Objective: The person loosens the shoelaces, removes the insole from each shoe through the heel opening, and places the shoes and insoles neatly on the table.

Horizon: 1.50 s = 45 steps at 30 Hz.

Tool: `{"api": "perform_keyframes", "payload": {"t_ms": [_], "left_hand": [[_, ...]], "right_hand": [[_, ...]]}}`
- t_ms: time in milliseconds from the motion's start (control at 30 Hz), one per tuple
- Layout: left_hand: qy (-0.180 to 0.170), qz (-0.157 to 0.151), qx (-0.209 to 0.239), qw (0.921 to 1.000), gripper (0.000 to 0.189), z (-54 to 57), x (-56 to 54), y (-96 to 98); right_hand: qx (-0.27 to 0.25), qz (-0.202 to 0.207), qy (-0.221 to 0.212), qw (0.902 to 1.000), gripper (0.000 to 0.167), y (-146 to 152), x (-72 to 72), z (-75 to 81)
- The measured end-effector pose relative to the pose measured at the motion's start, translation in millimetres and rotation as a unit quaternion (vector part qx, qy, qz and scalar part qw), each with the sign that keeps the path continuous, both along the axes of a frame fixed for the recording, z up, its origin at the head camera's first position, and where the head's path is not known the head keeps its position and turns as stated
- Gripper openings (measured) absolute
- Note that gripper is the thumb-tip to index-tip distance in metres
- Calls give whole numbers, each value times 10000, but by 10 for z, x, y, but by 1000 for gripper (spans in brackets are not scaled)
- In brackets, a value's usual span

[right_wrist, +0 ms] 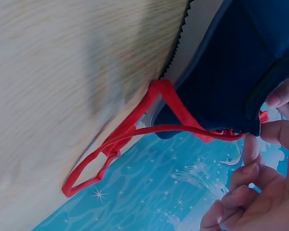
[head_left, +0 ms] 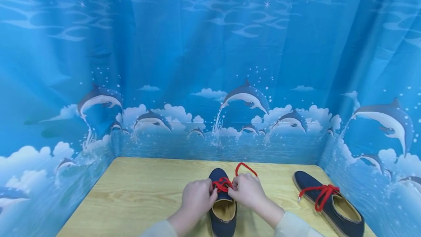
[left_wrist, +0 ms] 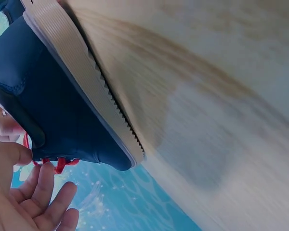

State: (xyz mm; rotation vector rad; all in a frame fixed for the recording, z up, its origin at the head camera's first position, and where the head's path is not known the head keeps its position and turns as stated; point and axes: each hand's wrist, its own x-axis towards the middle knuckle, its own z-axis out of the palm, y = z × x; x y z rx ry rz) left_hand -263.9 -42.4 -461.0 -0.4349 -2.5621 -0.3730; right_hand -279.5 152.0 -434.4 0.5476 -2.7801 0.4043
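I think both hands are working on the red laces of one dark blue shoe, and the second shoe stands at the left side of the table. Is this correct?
Not quite: the second shoe stands at the right side of the table, as the head view shows. The rest holds: the left hand and right hand are at the red laces of one dark blue shoe.

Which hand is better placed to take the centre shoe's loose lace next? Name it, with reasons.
Right, probably. The right hand is on the right of the shoe, the side where the loose lace loops out; the left hand is on the other side and would likely have to reach across.
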Motion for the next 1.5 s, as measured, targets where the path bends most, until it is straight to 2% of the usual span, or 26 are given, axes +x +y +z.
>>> {"api": "perform_keyframes", "payload": {"t_ms": [233, 367, 633, 733, 867, 967, 1033, 1200, 1367, 1500], "left_hand": [[183, 25, -194, 9996, 34, 25, -50, 67], [237, 121, -465, 9986, 30, 47, -67, 110], [-309, 597, -1041, 9923, 26, 105, -87, 218], [-503, 764, -1080, 9899, 26, 128, -92, 210], [-571, 786, -820, 9919, 32, 127, -121, 142], [-591, 634, -464, 9952, 40, 128, -149, 77], [-747, 538, -154, 9956, 43, 133, -158, 41], [-1163, 477, 439, 9911, 41, 114, -149, -23], [-1232, 501, 770, 9881, 43, 71, -132, -65], [-1445, 472, 1131, 9819, 45, 60, -116, -100]], "right_hand": [[224, -26, 151, 9996, 36, -57, -56, 26], [331, -15, 165, 9993, 35, -99, -87, 36], [730, -171, 131, 9971, 34, -129, -111, 20], [762, -188, 99, 9969, 30, -115, -116, 32], [700, -219, -45, 9973, 29, -72, -124, 68], [546, -236, -211, 9980, 30, -37, -124, 97], [451, -241, -296, 9983, 31, -18, -123, 104], [377, -301, -410, 9980, 32, 5, -125, 77], [303, -486, -608, 9965, 30, 21, -137, 42], [202, -545, -650, 9962, 28, 40, -145, 23]]}}
